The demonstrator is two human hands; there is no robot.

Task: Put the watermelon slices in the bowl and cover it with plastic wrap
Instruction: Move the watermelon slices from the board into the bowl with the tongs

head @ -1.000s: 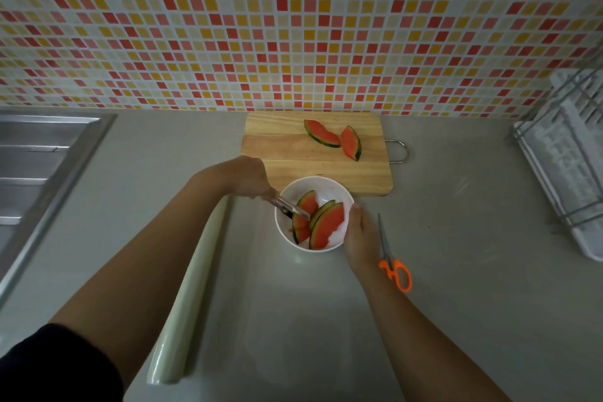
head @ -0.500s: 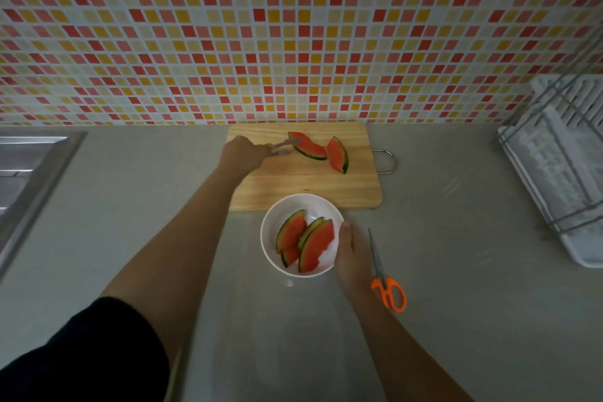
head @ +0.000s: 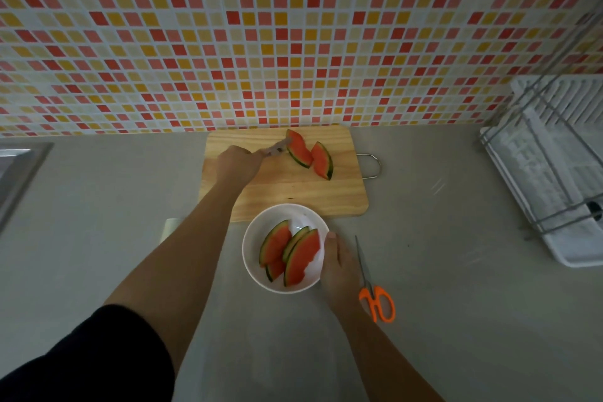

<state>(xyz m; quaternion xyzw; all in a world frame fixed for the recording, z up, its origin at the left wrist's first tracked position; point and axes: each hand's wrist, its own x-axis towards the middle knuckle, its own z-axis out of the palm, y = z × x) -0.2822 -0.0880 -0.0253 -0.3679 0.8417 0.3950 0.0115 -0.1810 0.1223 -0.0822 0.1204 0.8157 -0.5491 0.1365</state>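
cradling watermelon slices (head: pixel 301 258), white bowl (head: pixel 252 259) gripped by right hand (head: pixel 339 266), left hand (head: pixel 238 164) gripping tongs (head: pixel 276 149)

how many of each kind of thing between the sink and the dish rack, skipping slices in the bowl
watermelon slices on board: 2
cutting board: 1
bowl: 1
tongs: 1
scissors: 1
plastic wrap roll: 1
total: 7

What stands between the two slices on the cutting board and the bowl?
Nothing visible. Only bare cutting board lies between the slices and the bowl. The left hand holds tongs at the slices' left edge. The right hand holds the bowl's right rim, off that path.
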